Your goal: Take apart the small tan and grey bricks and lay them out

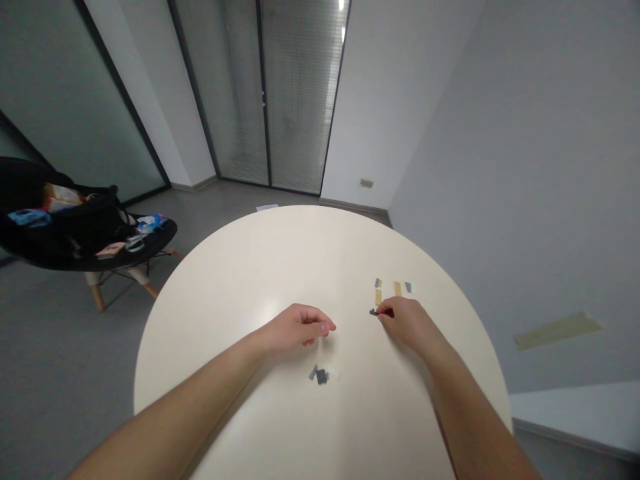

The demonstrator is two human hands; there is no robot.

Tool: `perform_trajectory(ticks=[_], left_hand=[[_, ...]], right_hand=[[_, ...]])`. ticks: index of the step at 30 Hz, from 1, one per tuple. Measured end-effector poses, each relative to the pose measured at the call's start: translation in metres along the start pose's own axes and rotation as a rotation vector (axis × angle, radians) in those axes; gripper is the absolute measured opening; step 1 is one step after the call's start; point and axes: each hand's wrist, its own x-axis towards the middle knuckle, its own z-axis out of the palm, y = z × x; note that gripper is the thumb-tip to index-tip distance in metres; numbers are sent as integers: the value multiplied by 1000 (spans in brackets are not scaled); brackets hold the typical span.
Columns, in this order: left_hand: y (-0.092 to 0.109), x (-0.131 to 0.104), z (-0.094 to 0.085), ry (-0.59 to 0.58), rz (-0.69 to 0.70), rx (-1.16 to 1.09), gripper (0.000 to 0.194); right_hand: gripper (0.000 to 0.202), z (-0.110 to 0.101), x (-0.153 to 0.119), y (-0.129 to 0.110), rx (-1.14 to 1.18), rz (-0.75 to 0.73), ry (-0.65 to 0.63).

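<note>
On a round cream table (240,267), my right hand (403,319) pinches a small dark piece (373,312) at its fingertips. Just beyond that hand lie small flat pieces: a tan one (379,297), a grey and tan one (379,283), another tan one (398,289) and a grey one (409,287). My left hand (303,325) is over the middle of the table, its fingers curled loosely and thumb near the fingertips; nothing shows in it. Nearer to me are a dark square piece (321,377), a grey piece (313,372) and faint whitish bits (336,375).
A black chair (165,235) at the left carries a black bag (95,220) and several small items. Behind the table is a glass door (300,100) with blinds. A grey wall (525,200) with a strip of tape (557,331) stands to the right.
</note>
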Motion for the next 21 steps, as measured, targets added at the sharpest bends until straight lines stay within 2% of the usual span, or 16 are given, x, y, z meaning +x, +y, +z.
perform_trajectory(ticks=[4,8,14,17,21], left_hand=[[4,-1,1,-37,-8,83,34],[1,-2,0,-31,51,204,29],[-1,-11,-2,-61,93,520,21],[6,-17,-5,-129,161,663,23],[10,-20,-9,-217,226,801,32]], right_hand=[[19,1,-1,-1,24,-25,2],[18,1,-2,-4,35,-33,18],[17,2,0,-7,30,-39,3],[15,1,0,-10,13,-17,-9],[19,-3,-2,-16,41,5,39]])
